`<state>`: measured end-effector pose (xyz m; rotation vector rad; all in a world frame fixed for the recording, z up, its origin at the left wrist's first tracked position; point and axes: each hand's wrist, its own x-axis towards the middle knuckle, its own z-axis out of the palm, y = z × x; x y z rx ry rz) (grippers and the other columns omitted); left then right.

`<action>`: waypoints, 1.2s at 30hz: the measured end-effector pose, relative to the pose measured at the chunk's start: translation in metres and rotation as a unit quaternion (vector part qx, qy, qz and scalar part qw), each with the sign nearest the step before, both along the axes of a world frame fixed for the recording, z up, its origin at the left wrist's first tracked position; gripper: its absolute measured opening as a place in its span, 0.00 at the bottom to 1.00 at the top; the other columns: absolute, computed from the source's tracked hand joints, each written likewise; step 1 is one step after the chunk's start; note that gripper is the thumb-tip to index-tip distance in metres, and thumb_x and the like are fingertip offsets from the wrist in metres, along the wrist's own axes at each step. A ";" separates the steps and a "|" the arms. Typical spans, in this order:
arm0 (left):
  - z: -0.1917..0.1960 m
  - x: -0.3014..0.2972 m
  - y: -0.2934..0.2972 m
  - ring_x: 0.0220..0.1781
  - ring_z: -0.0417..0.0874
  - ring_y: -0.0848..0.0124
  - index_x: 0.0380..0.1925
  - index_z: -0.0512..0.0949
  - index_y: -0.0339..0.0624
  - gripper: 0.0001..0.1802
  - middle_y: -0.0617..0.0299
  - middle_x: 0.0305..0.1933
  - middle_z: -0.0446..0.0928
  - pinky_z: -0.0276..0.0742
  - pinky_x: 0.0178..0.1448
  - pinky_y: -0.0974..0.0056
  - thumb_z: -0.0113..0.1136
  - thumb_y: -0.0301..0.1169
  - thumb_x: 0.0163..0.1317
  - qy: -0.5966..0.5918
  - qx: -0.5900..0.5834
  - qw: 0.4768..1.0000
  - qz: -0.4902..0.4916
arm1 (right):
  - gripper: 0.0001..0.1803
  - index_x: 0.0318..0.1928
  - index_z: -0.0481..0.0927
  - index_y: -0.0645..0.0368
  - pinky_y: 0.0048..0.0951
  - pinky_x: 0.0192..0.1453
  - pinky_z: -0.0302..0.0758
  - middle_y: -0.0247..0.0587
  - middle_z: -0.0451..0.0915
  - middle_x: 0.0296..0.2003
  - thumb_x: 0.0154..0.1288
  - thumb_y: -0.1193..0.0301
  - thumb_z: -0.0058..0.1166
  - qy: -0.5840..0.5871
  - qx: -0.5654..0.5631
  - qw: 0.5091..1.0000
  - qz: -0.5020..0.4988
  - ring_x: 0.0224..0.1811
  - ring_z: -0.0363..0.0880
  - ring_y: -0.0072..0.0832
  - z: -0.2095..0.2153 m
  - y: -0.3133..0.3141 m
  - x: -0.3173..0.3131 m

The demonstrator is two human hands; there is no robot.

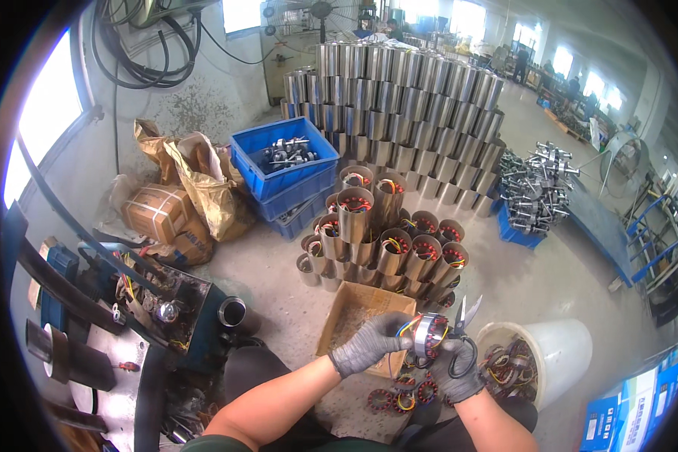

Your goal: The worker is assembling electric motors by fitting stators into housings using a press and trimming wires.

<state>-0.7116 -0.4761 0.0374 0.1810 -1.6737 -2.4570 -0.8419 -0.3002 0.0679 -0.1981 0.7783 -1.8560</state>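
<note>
My left hand [374, 343], in a grey glove, pinches the coloured lead wires [409, 325] of a motor stator [430, 331], a metal ring with red-and-copper windings. My right hand [456, 371], also gloved, grips a pair of black-handled scissors [465, 316], blades apart and pointing up and away. Its fingers also lie against the stator's right side; how much they bear is hidden. Beneath my hands is an open cardboard box [340, 313], its bottom scattered with bits. More stators [404, 401] lie on the floor below.
A white bucket [569, 354] with stators lies tilted at right. Ahead stand metal cylinders [356, 215] with wired stators inside, before a tall stack of bare cylinders [399, 98]. Blue crates [279, 181] are at left, rotors [539, 184] at right. A machine [196, 301] stands near my left.
</note>
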 end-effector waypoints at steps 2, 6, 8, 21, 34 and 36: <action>0.002 0.001 -0.005 0.59 0.80 0.66 0.62 0.75 0.40 0.27 0.60 0.56 0.80 0.76 0.64 0.58 0.68 0.37 0.66 -0.015 -0.075 0.997 -0.015 | 0.35 0.63 0.73 0.65 0.34 0.46 0.86 0.46 0.83 0.52 0.51 0.72 0.60 0.049 0.006 0.999 -0.020 0.46 0.86 0.35 -0.023 0.005 -0.008; 0.015 0.005 -0.037 0.52 0.80 0.46 0.58 0.79 0.43 0.27 0.47 0.53 0.79 0.78 0.60 0.52 0.68 0.34 0.57 -0.144 -0.616 0.774 -0.024 | 0.29 0.57 0.73 0.63 0.32 0.45 0.86 0.45 0.83 0.47 0.52 0.77 0.58 0.142 0.061 0.984 -0.088 0.42 0.87 0.35 -0.036 0.011 -0.014; 0.016 0.011 -0.038 0.50 0.81 0.47 0.57 0.79 0.42 0.27 0.47 0.52 0.78 0.78 0.59 0.51 0.68 0.34 0.56 -0.116 -0.659 0.742 0.048 | 0.28 0.55 0.69 0.59 0.29 0.36 0.86 0.45 0.82 0.43 0.51 0.84 0.55 0.190 0.140 0.959 -0.158 0.38 0.86 0.36 -0.042 0.012 -0.020; -0.045 0.000 -0.006 0.40 0.83 0.71 0.54 0.78 0.37 0.32 0.59 0.49 0.84 0.79 0.44 0.66 0.46 0.57 0.76 -0.199 0.131 0.969 -0.061 | 0.26 0.54 0.70 0.52 0.27 0.43 0.85 0.34 0.78 0.44 0.60 0.86 0.63 0.442 0.080 0.876 -0.178 0.41 0.83 0.25 -0.028 -0.002 0.007; 0.003 0.023 -0.033 0.22 0.72 0.80 0.55 0.79 0.41 0.17 0.64 0.32 0.79 0.68 0.26 0.75 0.60 0.38 0.73 -0.083 0.247 0.961 0.096 | 0.19 0.53 0.75 0.52 0.31 0.38 0.83 0.36 0.80 0.41 0.64 0.80 0.62 0.273 0.081 0.955 -0.084 0.40 0.82 0.27 -0.057 0.000 0.005; 0.003 0.026 -0.031 0.24 0.76 0.78 0.55 0.78 0.41 0.18 0.62 0.34 0.80 0.72 0.28 0.73 0.60 0.40 0.73 -0.039 0.284 0.953 0.103 | 0.22 0.55 0.72 0.52 0.33 0.36 0.82 0.36 0.79 0.40 0.63 0.82 0.62 -0.070 0.091 0.991 -0.073 0.40 0.81 0.27 -0.030 -0.013 0.007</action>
